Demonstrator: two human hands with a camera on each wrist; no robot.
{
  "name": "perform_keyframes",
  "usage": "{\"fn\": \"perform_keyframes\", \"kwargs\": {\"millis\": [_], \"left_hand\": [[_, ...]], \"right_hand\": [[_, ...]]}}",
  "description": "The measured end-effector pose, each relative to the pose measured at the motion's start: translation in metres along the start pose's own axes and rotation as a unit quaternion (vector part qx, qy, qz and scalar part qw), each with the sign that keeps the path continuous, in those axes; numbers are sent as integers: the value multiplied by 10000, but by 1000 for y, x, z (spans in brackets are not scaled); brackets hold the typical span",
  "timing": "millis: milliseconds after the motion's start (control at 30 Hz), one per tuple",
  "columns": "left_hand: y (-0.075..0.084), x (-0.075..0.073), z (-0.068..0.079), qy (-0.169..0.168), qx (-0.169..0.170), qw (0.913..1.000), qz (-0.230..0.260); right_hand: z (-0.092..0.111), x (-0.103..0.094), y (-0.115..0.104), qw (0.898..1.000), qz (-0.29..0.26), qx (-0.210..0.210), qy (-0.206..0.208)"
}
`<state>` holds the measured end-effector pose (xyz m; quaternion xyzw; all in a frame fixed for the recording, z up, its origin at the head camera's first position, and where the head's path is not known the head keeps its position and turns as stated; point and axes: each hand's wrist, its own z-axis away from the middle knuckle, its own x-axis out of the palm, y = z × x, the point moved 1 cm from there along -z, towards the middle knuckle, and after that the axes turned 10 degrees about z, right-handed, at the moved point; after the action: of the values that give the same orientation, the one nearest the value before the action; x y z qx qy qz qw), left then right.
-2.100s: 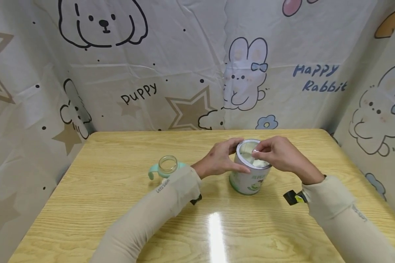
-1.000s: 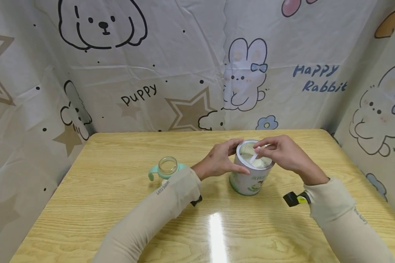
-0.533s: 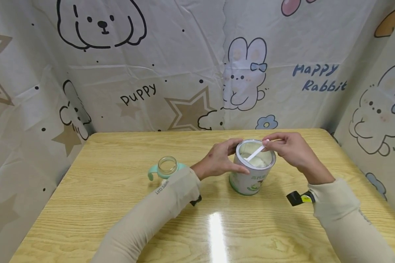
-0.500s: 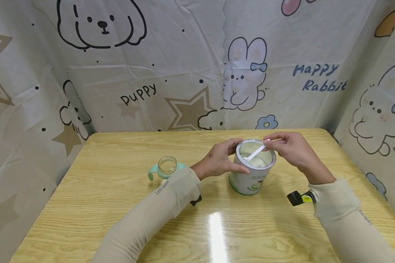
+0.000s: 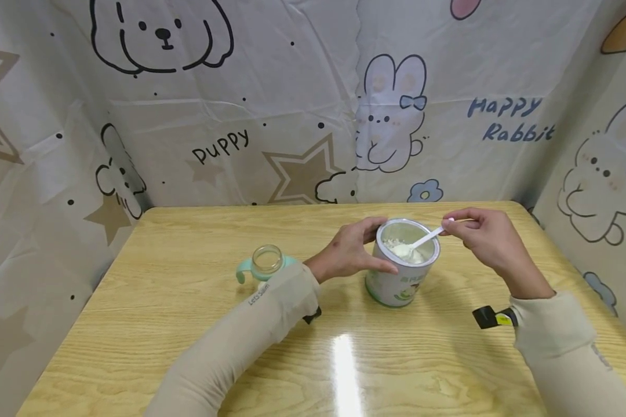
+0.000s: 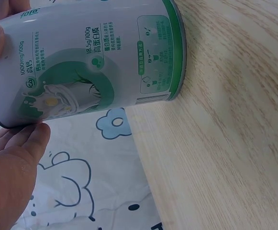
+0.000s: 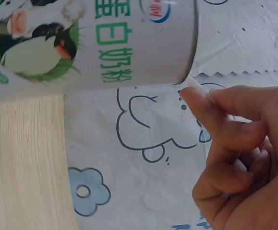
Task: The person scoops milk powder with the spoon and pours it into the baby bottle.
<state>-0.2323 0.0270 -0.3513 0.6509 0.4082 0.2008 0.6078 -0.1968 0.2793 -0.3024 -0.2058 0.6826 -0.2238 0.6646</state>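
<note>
A white and green milk powder can [image 5: 396, 284] stands lidless on the table, pale powder [image 5: 396, 248] showing inside. My left hand [image 5: 352, 249] grips its left side near the rim, thumb in front and fingers behind; the left wrist view shows this grip on the can [image 6: 105, 57] too. Between thumb and fingertips, my right hand [image 5: 487, 237] pinches the end of a white scoop [image 5: 429, 236]. The scoop slants over the can's right rim, its lower end down at the powder. In the right wrist view, the right hand [image 7: 244, 148] is just beyond the can's mouth.
A clear bottle [image 5: 267, 260] with mint-green handles stands uncapped left of the can, partly hidden by the left sleeve [image 5: 261, 313]. Behind the wooden table [image 5: 214, 229] hangs a cloth [image 5: 292, 75] printed with cartoon animals.
My right hand has moved rightward away from the can's middle, and the scoop's handle now slants out over the right rim. The left hand keeps its grip; the can stays in place.
</note>
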Motion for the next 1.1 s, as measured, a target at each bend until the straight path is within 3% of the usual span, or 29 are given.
{"fn": "perform_keyframes", "kwargs": {"millis": [733, 1100], "left_hand": [[3, -1, 3, -88, 56, 9998, -158], [17, -19, 14, 69, -552, 9978, -358]], "right_hand": [[0, -3, 5, 9992, -364, 84, -170], [-2, -11, 5, 9950, -999, 29, -77]]}}
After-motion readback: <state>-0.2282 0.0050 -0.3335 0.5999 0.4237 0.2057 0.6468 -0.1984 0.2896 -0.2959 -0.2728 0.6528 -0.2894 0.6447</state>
